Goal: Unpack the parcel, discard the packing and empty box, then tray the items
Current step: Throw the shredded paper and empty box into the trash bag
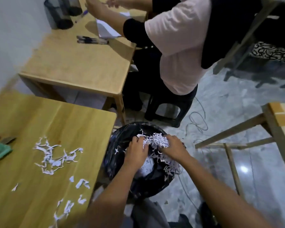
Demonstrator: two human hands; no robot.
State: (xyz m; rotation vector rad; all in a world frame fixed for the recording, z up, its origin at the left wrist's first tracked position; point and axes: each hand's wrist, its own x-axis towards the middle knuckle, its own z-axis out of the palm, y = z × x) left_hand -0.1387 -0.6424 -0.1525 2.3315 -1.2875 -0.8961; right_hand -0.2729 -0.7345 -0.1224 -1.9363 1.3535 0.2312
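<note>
Two hands busy: left hand point(136, 153) and right hand point(174, 148) each clutch the shredded paper wad point(156, 141) just above the bin point(117, 145); loose shreds point(53, 155) litter the table point(76, 127) to their left.

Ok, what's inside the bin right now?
Black-bagged bin: white shredded paper lies inside, and the left hand and right hand grip a wad of shreds over it. Whatever lies deeper is hidden under paper and hands.

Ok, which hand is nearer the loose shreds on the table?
Left. Both grip a shred bundle over the bin: left hand on the side toward the loose shreds, right hand on the far side.
</note>
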